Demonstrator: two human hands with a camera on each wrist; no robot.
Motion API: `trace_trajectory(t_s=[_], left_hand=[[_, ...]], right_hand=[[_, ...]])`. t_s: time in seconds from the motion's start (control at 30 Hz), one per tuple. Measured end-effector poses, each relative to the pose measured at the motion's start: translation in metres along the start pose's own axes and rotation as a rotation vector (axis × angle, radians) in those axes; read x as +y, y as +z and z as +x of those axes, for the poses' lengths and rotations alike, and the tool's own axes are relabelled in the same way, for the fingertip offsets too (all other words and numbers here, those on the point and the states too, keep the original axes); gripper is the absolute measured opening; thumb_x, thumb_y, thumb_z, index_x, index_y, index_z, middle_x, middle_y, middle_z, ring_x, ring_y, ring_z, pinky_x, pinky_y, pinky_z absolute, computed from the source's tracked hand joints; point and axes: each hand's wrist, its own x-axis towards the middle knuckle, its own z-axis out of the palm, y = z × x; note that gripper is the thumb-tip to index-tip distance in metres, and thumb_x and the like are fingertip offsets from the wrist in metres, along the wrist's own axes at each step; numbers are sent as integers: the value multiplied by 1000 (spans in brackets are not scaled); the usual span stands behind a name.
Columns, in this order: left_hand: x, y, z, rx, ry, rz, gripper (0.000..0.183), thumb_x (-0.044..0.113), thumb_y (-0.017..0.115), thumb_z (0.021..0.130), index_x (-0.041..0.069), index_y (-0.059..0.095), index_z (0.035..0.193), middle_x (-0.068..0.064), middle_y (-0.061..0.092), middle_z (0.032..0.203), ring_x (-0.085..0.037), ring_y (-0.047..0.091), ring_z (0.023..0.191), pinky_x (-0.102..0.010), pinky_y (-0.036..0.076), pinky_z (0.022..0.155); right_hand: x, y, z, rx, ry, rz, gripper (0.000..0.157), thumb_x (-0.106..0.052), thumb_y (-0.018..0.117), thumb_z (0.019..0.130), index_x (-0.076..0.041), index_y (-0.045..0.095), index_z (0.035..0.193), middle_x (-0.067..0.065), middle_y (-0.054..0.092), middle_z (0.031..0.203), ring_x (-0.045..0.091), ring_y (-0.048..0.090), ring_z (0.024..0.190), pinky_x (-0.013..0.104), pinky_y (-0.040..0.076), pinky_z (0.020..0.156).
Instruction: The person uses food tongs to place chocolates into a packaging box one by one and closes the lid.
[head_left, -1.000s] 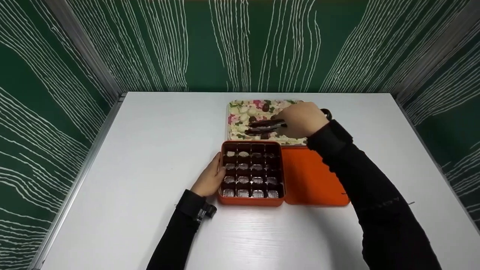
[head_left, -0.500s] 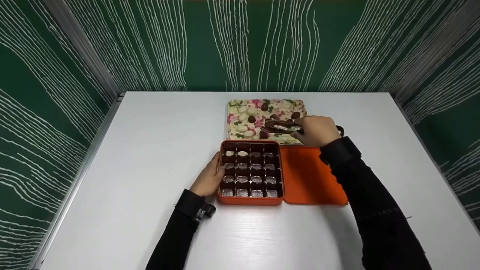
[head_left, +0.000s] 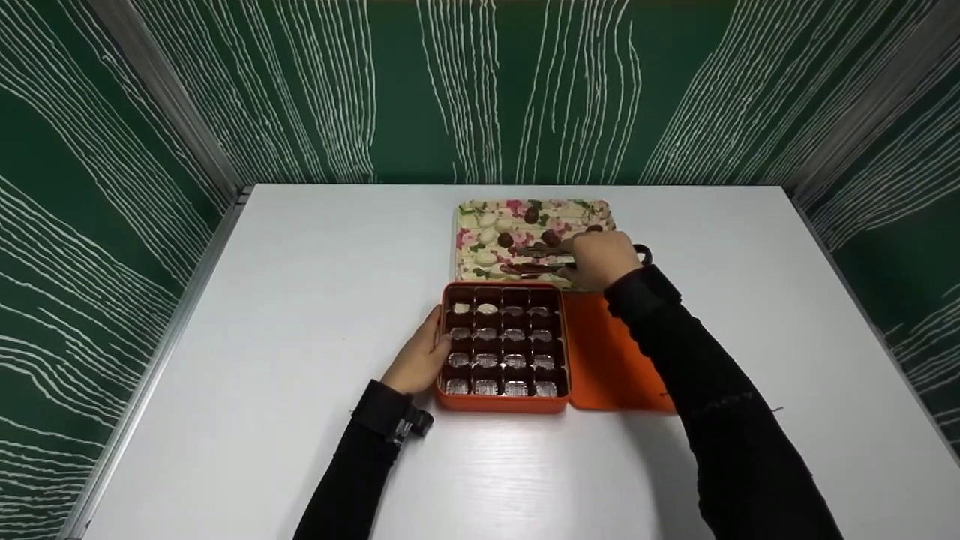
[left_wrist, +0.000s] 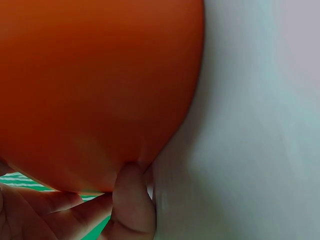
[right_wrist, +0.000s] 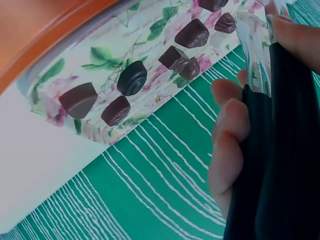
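My left hand (head_left: 417, 354) holds the left side of an orange box (head_left: 501, 403), its fingers and thumb against the wall in the left wrist view. Inside is a brown divided insert (head_left: 514, 348); two far-left compartments hold pale chocolates (head_left: 487, 308), while the others look bare. My right hand (head_left: 604, 259) grips black-handled metal tongs (right_wrist: 255, 140) over a floral tray (head_left: 480, 211). In the head view the tong arms are spread apart, low over the chocolates; whether they touch one is hidden. Several dark chocolates (right_wrist: 132, 78) lie on the tray, with pale ones (head_left: 486, 257) at its left.
A flat orange lid (head_left: 611, 360) lies right of the box, partly under the right sleeve. The tray sits directly behind the box on the white table (head_left: 330, 300). Green walls with white lines (head_left: 405, 112) enclose the table's back and sides.
The tongs first draw back to the right, then return left over the tray, their arms now spread wider. My left hand and the box stay in place.
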Motion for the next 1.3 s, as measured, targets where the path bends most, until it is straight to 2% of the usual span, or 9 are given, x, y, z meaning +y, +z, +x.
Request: trace_trajectory(t_s=[0.1, 0.2, 0.37, 0.57, 0.8, 0.93, 1.1, 1.2, 1.3], left_hand=[[1, 0, 0, 0, 1, -3, 64, 7, 42, 106, -12, 13, 158, -33, 23, 162, -43, 23, 151, -50, 17, 126], [1, 0, -1, 1, 6, -7, 64, 7, 43, 106, -11, 13, 159, -32, 25, 162, -43, 25, 151, -50, 19, 126], [-1, 1, 0, 4, 13, -1, 63, 7, 42, 106, -12, 14, 159, -32, 24, 162, -43, 25, 151, -50, 18, 126], [-3, 2, 1, 5, 8, -6, 63, 7, 42, 106, -13, 13, 158, -32, 23, 162, -43, 24, 151, -50, 17, 126], [-3, -1, 0, -15, 35, 21, 63, 7, 40, 106, -16, 11, 157, -35, 20, 162, -44, 22, 151, -49, 17, 126], [-3, 0, 1, -13, 37, 14, 63, 7, 41, 106, -12, 13, 159, -32, 25, 162, -42, 25, 151, -49, 19, 126], [-5, 1, 1, -8, 40, 6, 62, 6, 42, 105, -10, 16, 159, -31, 28, 161, -41, 27, 150, -49, 20, 125], [-5, 1, 2, -7, 37, 9, 62, 6, 41, 105, -11, 14, 159, -32, 26, 162, -42, 25, 151, -49, 18, 126], [-5, 1, 2, -7, 26, 16, 63, 7, 41, 106, -12, 13, 159, -32, 24, 162, -42, 24, 151, -48, 18, 126]], right_hand=[[-8, -3, 7, -12, -8, -45, 28, -26, 73, 96, -6, 76, 115, 14, 66, 77, 32, 63, 70, 46, 49, 61], [-17, -7, 14, -31, -14, -85, 23, -26, 75, 94, -6, 77, 106, 10, 62, 68, 30, 61, 63, 40, 42, 55], [-29, -11, 23, -69, -9, -107, 19, -23, 75, 93, -4, 76, 95, 11, 59, 64, 27, 57, 59, 36, 32, 54], [-34, -9, 27, -90, -25, -118, 16, -20, 72, 96, -9, 80, 103, 11, 66, 71, 26, 59, 61, 35, 36, 53], [-32, -5, 28, -109, -5, -107, 15, -22, 70, 98, -9, 74, 91, 12, 66, 75, 32, 62, 69, 43, 45, 61], [-30, -4, 26, -103, -6, -92, 14, -20, 70, 97, -8, 77, 97, 14, 69, 79, 34, 64, 71, 46, 51, 62], [-28, -3, 22, -103, -1, -94, 19, -24, 71, 97, -6, 75, 95, 15, 66, 76, 33, 62, 67, 44, 48, 57], [-25, -3, 20, -105, -4, -75, 20, -24, 69, 99, -5, 76, 100, 15, 66, 78, 33, 63, 69, 44, 46, 59], [-20, -4, 18, -96, -19, -32, 23, -23, 68, 100, -7, 76, 113, 15, 71, 90, 33, 66, 78, 47, 51, 66]])
